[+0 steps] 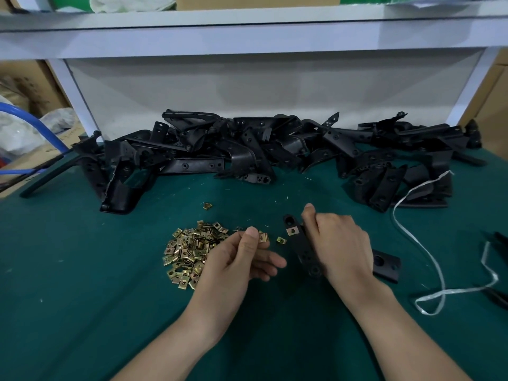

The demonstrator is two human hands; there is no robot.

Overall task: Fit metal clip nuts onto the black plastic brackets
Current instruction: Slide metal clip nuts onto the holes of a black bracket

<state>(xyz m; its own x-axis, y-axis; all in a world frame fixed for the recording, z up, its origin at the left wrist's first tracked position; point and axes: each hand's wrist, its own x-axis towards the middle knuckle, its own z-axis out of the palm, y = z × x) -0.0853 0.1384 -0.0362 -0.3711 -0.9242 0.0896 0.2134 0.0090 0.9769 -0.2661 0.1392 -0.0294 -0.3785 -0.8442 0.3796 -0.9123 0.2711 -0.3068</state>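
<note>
Left hand [242,259] pinched a clip nut [263,237], right hand [338,243] gripped the black bracket [301,250] — a skewed nut might jam.

Green counter [82,270] under a white shelf [247,31].
I look down on the dark green counter; at its far edge a pale back panel [247,89] rises to the shelf, which carries a cardboard box [255,1]. Brown cartons [33,86] stand far left and far right, and a blue hose [41,119] curves in at the left.
</note>
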